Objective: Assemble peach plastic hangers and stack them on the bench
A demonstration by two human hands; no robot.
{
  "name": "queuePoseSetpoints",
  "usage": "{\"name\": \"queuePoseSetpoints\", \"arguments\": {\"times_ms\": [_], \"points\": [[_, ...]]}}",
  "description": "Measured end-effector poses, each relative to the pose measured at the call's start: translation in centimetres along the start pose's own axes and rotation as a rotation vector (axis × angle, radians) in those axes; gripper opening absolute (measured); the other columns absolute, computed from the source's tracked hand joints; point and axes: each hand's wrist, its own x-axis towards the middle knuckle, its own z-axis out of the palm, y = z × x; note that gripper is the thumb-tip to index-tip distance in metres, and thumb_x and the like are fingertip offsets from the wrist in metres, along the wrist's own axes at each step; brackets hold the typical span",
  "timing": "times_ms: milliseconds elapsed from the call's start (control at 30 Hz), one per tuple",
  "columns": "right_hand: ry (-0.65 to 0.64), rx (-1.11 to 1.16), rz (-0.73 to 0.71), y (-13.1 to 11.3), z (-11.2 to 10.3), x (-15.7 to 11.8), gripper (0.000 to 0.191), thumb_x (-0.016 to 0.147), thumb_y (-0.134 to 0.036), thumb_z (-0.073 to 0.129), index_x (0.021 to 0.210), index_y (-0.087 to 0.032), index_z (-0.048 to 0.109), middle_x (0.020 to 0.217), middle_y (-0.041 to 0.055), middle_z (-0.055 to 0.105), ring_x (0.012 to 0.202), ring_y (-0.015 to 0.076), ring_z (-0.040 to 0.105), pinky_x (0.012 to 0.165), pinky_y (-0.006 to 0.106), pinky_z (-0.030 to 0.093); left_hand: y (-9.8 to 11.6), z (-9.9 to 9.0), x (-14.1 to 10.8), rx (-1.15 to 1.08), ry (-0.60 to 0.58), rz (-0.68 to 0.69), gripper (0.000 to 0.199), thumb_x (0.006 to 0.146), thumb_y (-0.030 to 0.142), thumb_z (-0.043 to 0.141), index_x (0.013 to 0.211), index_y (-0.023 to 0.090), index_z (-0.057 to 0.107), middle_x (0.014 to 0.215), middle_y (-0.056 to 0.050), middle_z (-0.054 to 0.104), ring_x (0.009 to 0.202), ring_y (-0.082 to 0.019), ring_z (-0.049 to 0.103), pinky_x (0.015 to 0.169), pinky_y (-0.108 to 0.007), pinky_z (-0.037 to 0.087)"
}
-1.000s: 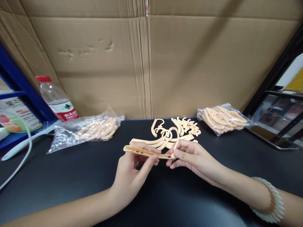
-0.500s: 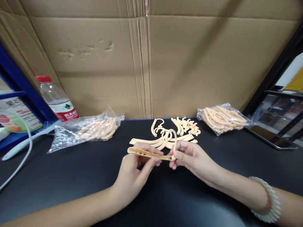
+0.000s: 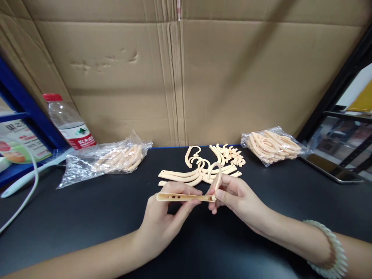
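My left hand [image 3: 171,211] pinches a cream plastic hanger arm [image 3: 174,197], its hollow, slotted side turned toward me. In my right hand [image 3: 232,193] is a matching curved hanger hook [image 3: 216,170], held near its base between thumb and fingers. The hook's base touches the right end of the arm; whether the two are locked together I cannot tell. Just behind my hands, assembled hangers [image 3: 180,175] lie overlapped on the black table. Loose hooks [image 3: 232,155] and a few loose arms [image 3: 217,155] are heaped further back.
Clear plastic bags of hanger parts lie at the left [image 3: 122,159] and the right [image 3: 271,145]. A red-capped bottle [image 3: 71,124] and a pale-handled brush [image 3: 35,174] are at the left, near a white cable [image 3: 27,197]. Behind stands a cardboard wall [image 3: 124,77]. A phone-like slab [image 3: 331,168] lies right.
The hanger arm has gone from slanting to nearly level and sits slightly lower. The hook has turned and shifted a little to the right. Both hands keep their hold.
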Motion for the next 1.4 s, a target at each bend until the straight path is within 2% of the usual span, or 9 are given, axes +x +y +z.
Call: {"name": "queuePoseSetpoints", "arguments": {"times_ms": [233, 467, 533, 633, 733, 933, 1133, 1300, 1400], "points": [[0.002, -0.025, -0.041, -0.1, 0.1, 0.0, 0.033, 0.078, -0.044, 0.072, 0.073, -0.017, 0.054, 0.069, 0.0021, 0.064, 0.058, 0.0145, 0.064, 0.058, 0.029, 0.056, 0.2, -0.2, -0.1, 0.0, 0.006, 0.036, 0.028, 0.08, 0.008, 0.066, 0.097, 0.028, 0.058, 0.086, 0.002, 0.07, 0.078, -0.017, 0.07, 0.07, -0.028, 0.058], [0.005, -0.071, -0.074, 0.1, 0.1, 0.0, 0.035, 0.079, -0.047, 0.07, 0.072, -0.017, 0.051, 0.068, 0.0028, 0.064, 0.056, 0.0149, 0.064, 0.054, 0.029, 0.055, 0.4, -0.1, 0.0, -0.014, 0.025, -0.014, 0.019, 0.079, 0.009, 0.067, 0.088, 0.024, 0.062, 0.081, 0.0, 0.068, 0.074, -0.019, 0.069, 0.064, -0.027, 0.059], [0.004, -0.071, -0.071, 0.2, 0.1, 0.0, 0.035, 0.08, -0.047, 0.069, 0.073, -0.017, 0.052, 0.067, 0.0028, 0.063, 0.056, 0.0149, 0.064, 0.055, 0.029, 0.056, 0.5, 0.0, 0.1, -0.041, 0.026, -0.067, 0.014, 0.081, 0.01, 0.065, 0.087, 0.023, 0.061, 0.082, 0.0, 0.067, 0.071, -0.017, 0.07, 0.061, -0.025, 0.059], [0.026, -0.073, -0.083, 0.2, 0.1, 0.1, 0.03, 0.08, -0.043, 0.07, 0.075, -0.017, 0.055, 0.068, 0.002, 0.062, 0.062, 0.0151, 0.064, 0.06, 0.029, 0.057, 0.6, 0.2, 0.5, -0.159, 0.051, -0.239, 0.009, 0.084, 0.017, 0.063, 0.088, 0.022, 0.056, 0.08, 0.001, 0.067, 0.064, -0.015, 0.07, 0.058, -0.024, 0.06], [0.055, -0.102, -0.116, 0.1, 0.2, 0.3, 0.027, 0.078, -0.039, 0.071, 0.074, -0.017, 0.057, 0.075, 0.0024, 0.06, 0.07, 0.0149, 0.062, 0.059, 0.027, 0.056, 0.7, 0.3, 1.1, -0.273, 0.088, -0.395, 0.015, 0.084, 0.024, 0.064, 0.089, 0.021, 0.05, 0.077, 0.002, 0.068, 0.065, -0.017, 0.071, 0.059, -0.025, 0.06], [0.069, -0.182, -0.126, -0.1, 0.0, 0.4, 0.02, 0.079, -0.033, 0.07, 0.072, -0.016, 0.062, 0.073, 0.0004, 0.057, 0.058, 0.0094, 0.052, 0.052, 0.022, 0.051, 0.6, 0.2, 1.8, -0.35, 0.086, -0.517, 0.023, 0.083, 0.031, 0.066, 0.092, 0.02, 0.048, 0.08, 0.001, 0.068, 0.066, -0.016, 0.07, 0.059, -0.023, 0.059], [0.034, -0.113, -0.047, 0.1, 0.0, 0.4, 0.022, 0.078, -0.033, 0.071, 0.075, -0.016, 0.058, 0.066, -0.0013, 0.057, 0.056, 0.0099, 0.054, 0.048, 0.021, 0.05, 0.4, 0.4, 1.9, -0.481, -0.12, -0.616, 0.03, 0.082, 0.032, 0.067, 0.101, 0.018, 0.049, 0.082, -0.003, 0.071, 0.073, -0.017, 0.07, 0.068, -0.027, 0.059], [0.021, -0.134, -0.025, 0.4, 0.0, 0.5, 0.025, 0.077, -0.035, 0.072, 0.074, -0.016, 0.056, 0.067, 0.0003, 0.059, 0.059, 0.0112, 0.057, 0.048, 0.02, 0.049, -0.2, 0.4, 1.9, -0.544, -0.257, -0.67, 0.025, 0.073, 0.026, 0.076, 0.085, 0.015, 0.058, 0.075, -0.001, 0.069, 0.068, -0.015, 0.068, 0.066, -0.024, 0.056], [0.029, -0.185, -0.027, 0.7, -0.1, 0.7, 0.025, 0.076, -0.035, 0.072, 0.073, -0.016, 0.057, 0.067, 0.0006, 0.059, 0.06, 0.012, 0.057, 0.047, 0.02, 0.048, -0.5, 0.4, 2.1, -0.536, -0.33, -0.723, 0.022, 0.071, 0.025, 0.076, 0.083, 0.013, 0.062, 0.069, -0.001, 0.067, 0.066, -0.015, 0.067, 0.065, -0.024, 0.055]]}}
